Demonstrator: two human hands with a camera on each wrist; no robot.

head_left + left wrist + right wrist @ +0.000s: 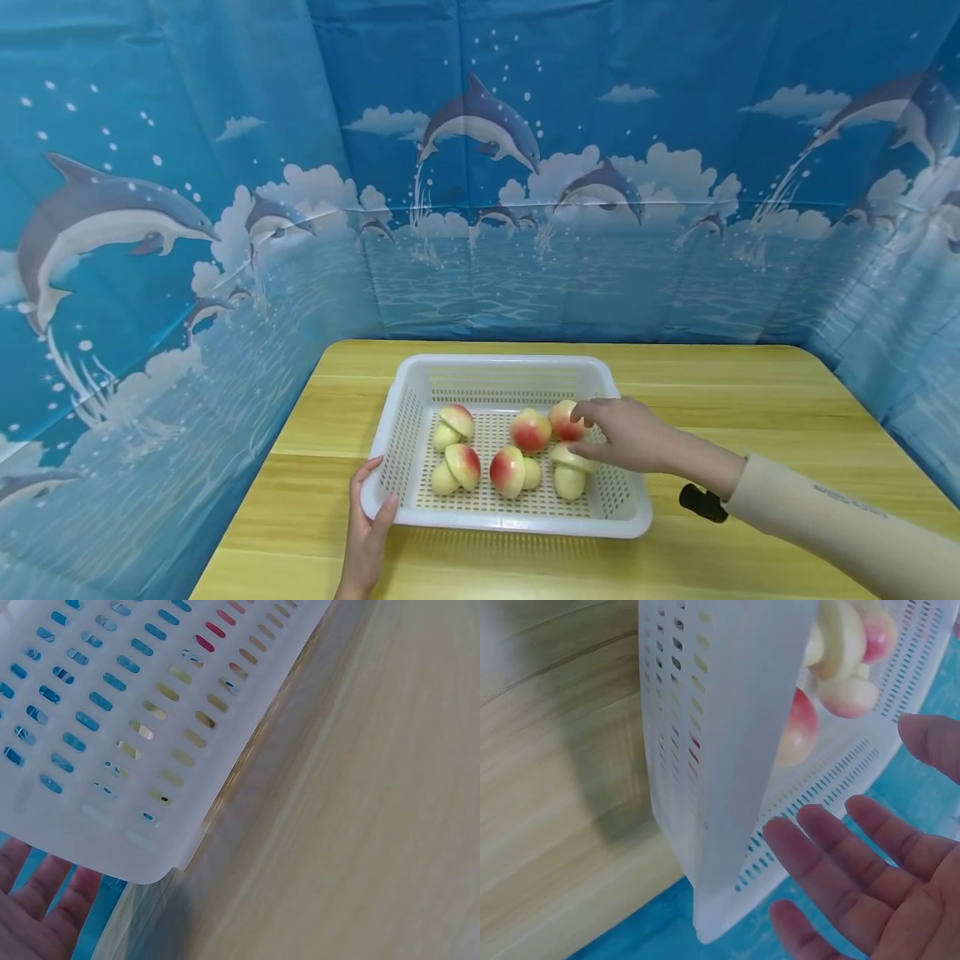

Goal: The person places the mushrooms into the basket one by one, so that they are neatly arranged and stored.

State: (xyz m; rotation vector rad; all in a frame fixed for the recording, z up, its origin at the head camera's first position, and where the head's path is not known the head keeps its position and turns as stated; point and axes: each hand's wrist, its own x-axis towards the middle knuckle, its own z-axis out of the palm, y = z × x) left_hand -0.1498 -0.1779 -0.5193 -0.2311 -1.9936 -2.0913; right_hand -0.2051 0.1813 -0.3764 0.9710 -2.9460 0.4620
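A white plastic basket [517, 523] with slotted walls holds several toy mushrooms, with pale stems and rounded yellow-and-red caps. My left hand [365, 533] grips the basket's front left corner, thumb at the front rim and fingers along the left side. Over the right side of the basket hovers my right hand [626, 435], palm down with fingers spread, holding nothing. Just under it lie a red-capped mushroom [564, 422] and a pale one [570, 482]. In the right wrist view, the fingers [832, 881] are apart from the mushrooms [799, 731].
The basket sits on a yellow wood-grain table [750, 533]. Behind and along the sides hangs a blue curtain [480, 275] printed with dolphins. A black strap piece [702, 503] shows at the right wrist, below a beige sleeve [825, 517].
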